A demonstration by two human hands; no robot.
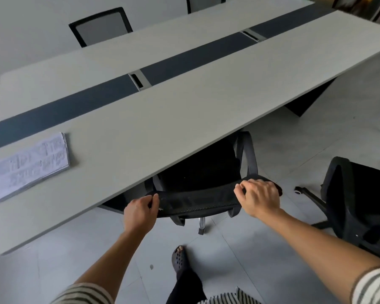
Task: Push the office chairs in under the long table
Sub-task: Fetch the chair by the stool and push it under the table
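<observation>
A black mesh office chair (204, 172) stands at the near edge of the long grey table (184, 110), its seat partly under the tabletop. My left hand (140, 212) grips the left end of the chair's backrest top. My right hand (259, 197) grips the right end of the same backrest. A second black office chair (360, 198) stands on the floor to the right, away from the table. Two more chairs sit at the far side, one (101, 26) at the upper left and one (204, 3) near the top edge.
A stack of printed papers (29, 165) lies on the table's near left. A dark strip (184, 60) with cable hatches runs down the table's middle. My foot in a black clog (180, 258) is on the tiled floor behind the chair.
</observation>
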